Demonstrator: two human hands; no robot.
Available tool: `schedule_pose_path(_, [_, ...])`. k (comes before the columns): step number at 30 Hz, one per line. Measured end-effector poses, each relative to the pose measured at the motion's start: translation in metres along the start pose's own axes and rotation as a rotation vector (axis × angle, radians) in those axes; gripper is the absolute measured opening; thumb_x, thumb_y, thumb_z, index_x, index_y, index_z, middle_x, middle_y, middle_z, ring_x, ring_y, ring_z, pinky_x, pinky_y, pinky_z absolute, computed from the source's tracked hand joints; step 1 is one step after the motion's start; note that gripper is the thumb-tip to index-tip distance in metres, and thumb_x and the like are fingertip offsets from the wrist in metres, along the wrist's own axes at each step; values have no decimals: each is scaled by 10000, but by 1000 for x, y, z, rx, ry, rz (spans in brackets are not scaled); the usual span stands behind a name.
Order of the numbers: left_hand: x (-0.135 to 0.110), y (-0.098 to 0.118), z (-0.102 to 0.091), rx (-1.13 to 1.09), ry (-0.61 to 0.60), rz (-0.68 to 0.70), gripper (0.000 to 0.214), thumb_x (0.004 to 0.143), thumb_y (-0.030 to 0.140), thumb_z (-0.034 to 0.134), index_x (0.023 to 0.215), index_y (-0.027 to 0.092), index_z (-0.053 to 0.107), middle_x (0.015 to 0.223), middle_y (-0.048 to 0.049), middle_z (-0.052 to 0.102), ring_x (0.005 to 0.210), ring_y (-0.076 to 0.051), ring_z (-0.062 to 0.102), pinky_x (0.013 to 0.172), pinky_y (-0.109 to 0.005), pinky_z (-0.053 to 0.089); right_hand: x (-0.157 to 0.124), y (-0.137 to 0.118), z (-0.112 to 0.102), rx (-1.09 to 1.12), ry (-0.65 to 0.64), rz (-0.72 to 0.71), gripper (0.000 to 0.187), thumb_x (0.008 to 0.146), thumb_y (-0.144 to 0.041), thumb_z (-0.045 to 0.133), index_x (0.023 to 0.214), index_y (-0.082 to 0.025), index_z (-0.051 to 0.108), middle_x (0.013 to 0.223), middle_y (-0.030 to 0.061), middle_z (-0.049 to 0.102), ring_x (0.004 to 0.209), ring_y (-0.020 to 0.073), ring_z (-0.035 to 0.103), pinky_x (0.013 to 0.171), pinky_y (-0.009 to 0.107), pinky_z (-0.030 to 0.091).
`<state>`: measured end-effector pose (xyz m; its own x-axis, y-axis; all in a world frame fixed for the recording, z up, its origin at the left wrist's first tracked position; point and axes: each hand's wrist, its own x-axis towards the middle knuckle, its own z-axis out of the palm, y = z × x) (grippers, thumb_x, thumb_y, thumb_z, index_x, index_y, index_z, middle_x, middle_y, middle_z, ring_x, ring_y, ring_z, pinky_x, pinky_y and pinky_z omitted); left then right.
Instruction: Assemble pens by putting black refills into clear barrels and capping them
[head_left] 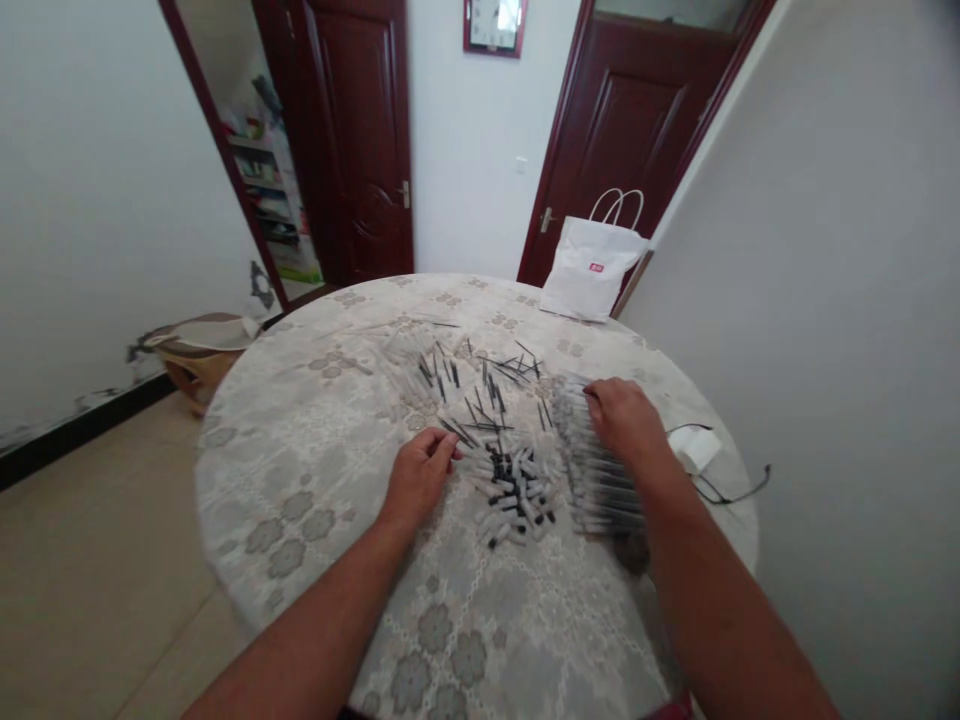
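Observation:
My left hand [422, 472] is at the left of a pile of white and black pen caps [517, 497]. Its thumb and fingers are drawn together close to some thin dark pen refills [459, 432]; whether one is pinched is unclear. Over the far end of a row of pens [604, 495] laid side by side is my right hand [624, 415], fingers closed. What it grips, if anything, is hidden and blurred. More dark refills [493, 388] lie scattered beyond the caps, with clear pen barrels [401, 372] to their left.
A patterned cloth covers the round table [300, 520]. At its far right edge stands a white paper bag [594, 265]. Eyeglasses [720, 495] and a white object [694, 447] lie right of the pens. A stool [202, 345] is beyond the table's left side.

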<state>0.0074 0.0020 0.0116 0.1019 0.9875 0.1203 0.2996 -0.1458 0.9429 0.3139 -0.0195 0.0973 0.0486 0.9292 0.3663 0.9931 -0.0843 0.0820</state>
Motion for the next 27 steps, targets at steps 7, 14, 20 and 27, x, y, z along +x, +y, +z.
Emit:
schedule_pose_path(7, [-7, -7, -11, 485, 246, 226, 335, 896, 274, 559, 1209, 168, 618, 1208, -140, 646, 1158, -263, 593, 1026, -409, 444, -64, -94, 10, 393, 122, -301, 154, 986, -231, 502, 957, -190, 647, 942, 85, 657, 942, 236, 571, 898, 358, 436])
schedule_pose_path(14, [28, -5, -30, 776, 362, 49, 689, 895, 431, 610, 1491, 162, 393, 1557, -246, 325, 1447, -398, 325, 1141, -531, 308, -76, -124, 23, 557, 126, -422, 150, 968, -184, 513, 998, -181, 660, 981, 96, 659, 954, 231, 570, 887, 371, 463])
schedule_pose_path(20, [78, -5, -26, 848, 332, -95, 722, 848, 527, 642, 1483, 251, 438, 1598, -220, 295, 1427, -471, 329, 1101, -595, 313, -84, -137, 33, 616, 77, -477, 181, 953, -141, 511, 1019, -188, 672, 989, 94, 661, 939, 228, 579, 857, 381, 479])
schedule_pose_path(27, [123, -16, -9, 903, 304, -209, 760, 776, 648, 648, 1434, 295, 507, 1613, -208, 289, 1420, -537, 284, 1049, -713, 266, -83, -142, 35, 659, 55, -525, 196, 937, -106, 501, 1012, -208, 651, 953, 84, 661, 892, 229, 587, 809, 374, 491])
